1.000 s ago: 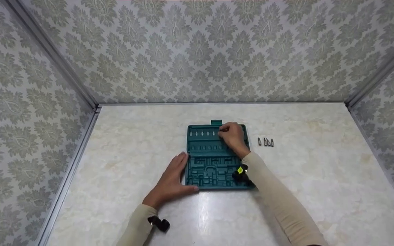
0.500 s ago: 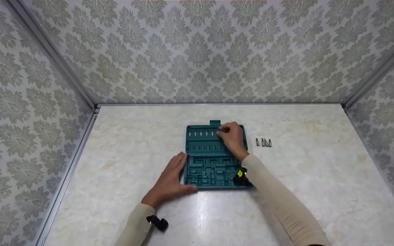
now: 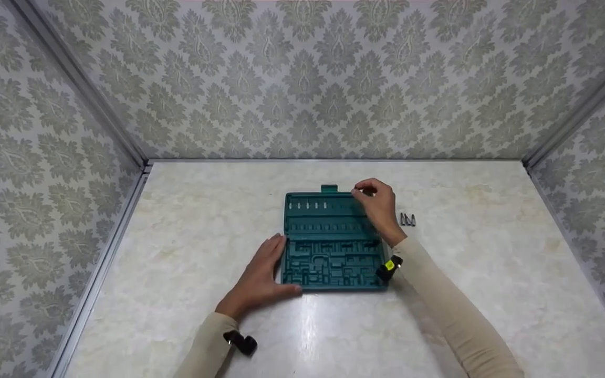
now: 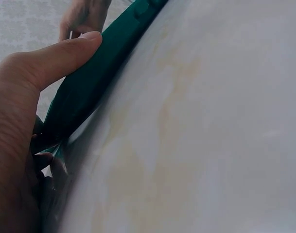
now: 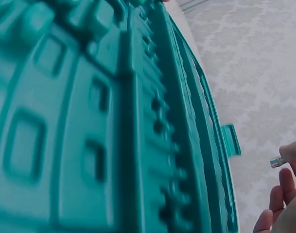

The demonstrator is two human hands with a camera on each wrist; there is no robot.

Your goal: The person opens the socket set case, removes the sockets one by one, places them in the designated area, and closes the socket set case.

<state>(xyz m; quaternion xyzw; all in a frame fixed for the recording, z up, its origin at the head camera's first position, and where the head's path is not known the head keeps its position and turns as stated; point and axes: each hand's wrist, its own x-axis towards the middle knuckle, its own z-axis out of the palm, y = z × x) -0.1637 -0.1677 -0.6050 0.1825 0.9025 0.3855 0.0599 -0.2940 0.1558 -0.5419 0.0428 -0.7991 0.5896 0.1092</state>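
Note:
A green plastic bit case [image 3: 336, 288] lies unfolded on the table, with moulded slots in both halves. Several small metal bits [image 3: 308, 205] stand in a row at the left of its far half. My left hand [image 3: 260, 281] rests against the near left corner, thumb [image 4: 72, 56] straight along the near edge and fingers along the left side. Above the far right edge of the case is my right hand [image 3: 381, 205]. Its thumb and fingertips pinch a short silver bit [image 5: 276, 162], best seen in the right wrist view.
Three loose metal bits [image 3: 407, 220] lie on the table just right of the case, close to my right wrist. The latch tab [image 3: 329, 188] sticks out from the far edge. Patterned wall panels [image 3: 302, 79] enclose the table [image 3: 202, 210] at the back and sides.
My right hand has lifted off the bit row and moved right to the case's far right corner. One loose bit at the left of its group no longer shows. The left hand stays put.

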